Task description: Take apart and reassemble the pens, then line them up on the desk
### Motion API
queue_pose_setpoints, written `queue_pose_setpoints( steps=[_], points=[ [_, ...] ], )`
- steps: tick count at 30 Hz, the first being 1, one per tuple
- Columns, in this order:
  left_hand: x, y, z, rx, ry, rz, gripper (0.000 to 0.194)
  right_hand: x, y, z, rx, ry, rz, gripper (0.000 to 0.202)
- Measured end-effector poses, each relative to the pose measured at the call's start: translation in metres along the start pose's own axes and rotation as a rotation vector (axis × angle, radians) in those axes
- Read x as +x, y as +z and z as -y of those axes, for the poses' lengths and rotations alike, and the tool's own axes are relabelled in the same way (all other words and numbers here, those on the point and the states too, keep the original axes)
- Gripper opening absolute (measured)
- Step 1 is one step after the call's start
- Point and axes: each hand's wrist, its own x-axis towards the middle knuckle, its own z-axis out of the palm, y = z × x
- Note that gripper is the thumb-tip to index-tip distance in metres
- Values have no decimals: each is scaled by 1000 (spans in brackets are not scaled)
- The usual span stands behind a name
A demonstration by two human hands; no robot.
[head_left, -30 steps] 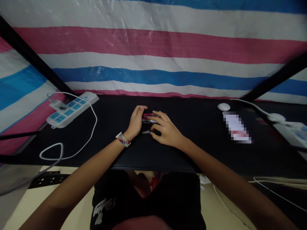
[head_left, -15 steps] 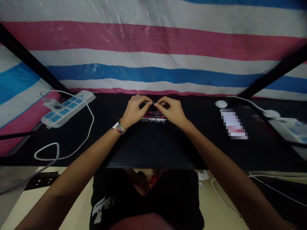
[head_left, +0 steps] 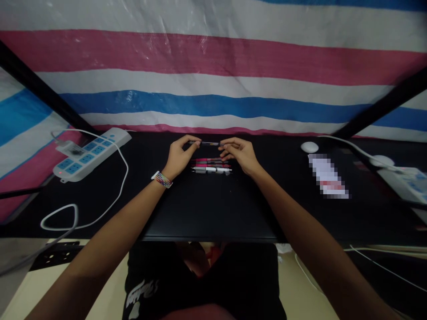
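Observation:
Between my two hands a dark pen with a clear middle (head_left: pixel 210 143) lies level, near the back of the black table. My left hand (head_left: pixel 182 154) pinches its left end between thumb and fingers. At the right end, the thumb and index finger of my right hand (head_left: pixel 242 154) are closed on it, with the other fingers bent below. Just in front of the hands, several red and dark pens (head_left: pixel 208 162) lie side by side. A white and grey pen (head_left: pixel 211 170) is nearest to me in that row.
A white power strip (head_left: pixel 93 153) with a looping white cable is at the left of the black table (head_left: pixel 213 209). To the right are a round white object (head_left: pixel 309 147), a blurred-out phone-like item (head_left: pixel 328 176) and another white strip (head_left: pixel 405 184). Striped sheeting hangs behind.
My hands have moved apart, mostly the left one leftward, and more of the pen between them shows. The row of pens beneath is less covered. The view has shifted slightly.

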Motion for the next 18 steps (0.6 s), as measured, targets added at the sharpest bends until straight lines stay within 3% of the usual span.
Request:
queue_pose_setpoints(
  steps=[9, 15, 18],
  points=[
    [-3, 5, 5, 15, -50, 42, 22, 3, -2, -14, -25, -27, -92, 30],
    [0, 6, 14, -8, -116, 20, 59, 4, 1, -15, -45, -83, -63, 29],
    [1, 4, 15, -37, -103, 31, 37, 5, 0, -16, -26, -70, -86, 29]
  ],
)
